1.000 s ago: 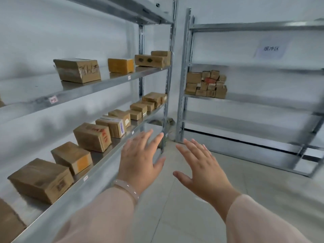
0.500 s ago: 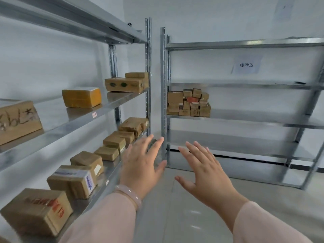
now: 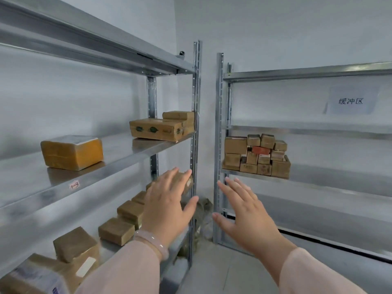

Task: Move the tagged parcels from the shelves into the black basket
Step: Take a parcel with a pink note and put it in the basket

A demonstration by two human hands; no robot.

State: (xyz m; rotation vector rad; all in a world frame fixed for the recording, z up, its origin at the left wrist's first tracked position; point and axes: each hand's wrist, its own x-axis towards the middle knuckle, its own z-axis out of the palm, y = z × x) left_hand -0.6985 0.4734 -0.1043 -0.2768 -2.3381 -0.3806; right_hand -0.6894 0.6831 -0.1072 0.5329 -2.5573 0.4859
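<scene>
Two bare hands reach forward in the head view, each out of a pale pink sleeve [image 3: 131, 270]. The left hand [image 3: 167, 209] has straight, spread fingers with its back to the camera and grips nothing. It hangs before the far end of the lower shelf [image 3: 108, 250] of the left rack [image 3: 196, 102]. Its fingertips overlap the far parcel [image 3: 187, 183] there, but whether they touch it cannot be told. A pale bracelet [image 3: 152, 242] circles that wrist. The right hand [image 3: 248, 217] is likewise spread flat, fingers straight and apart, holding nothing. It hovers in front of the near post of the right rack [image 3: 219, 124]. Along the lower shelf a row of brown parcels [image 3: 115, 230] runs toward the camera. It ends in a labelled parcel [image 3: 76, 249] bearing a white sticker, with a taped parcel [image 3: 36, 276] just beside it at the bottom-left corner. On the upper shelf [image 3: 118, 149] a yellow parcel [image 3: 72, 152] sits alone. Well apart from it, at the far end, lies a long box [image 3: 156, 129] with green marks, and a smaller box [image 3: 179, 116] sits behind and against it. A small shelf tag [image 3: 74, 185] marked "1-3" is stuck to that shelf's front edge. On the right rack a stack of small parcels [image 3: 256, 155] is packed tightly at the left end of a middle shelf. A paper sign [image 3: 351, 100] with three characters hangs on the wall above it. On the floor in the corner between the racks lies a dark crumpled bundle [image 3: 202, 217], too blurred to identify.
</scene>
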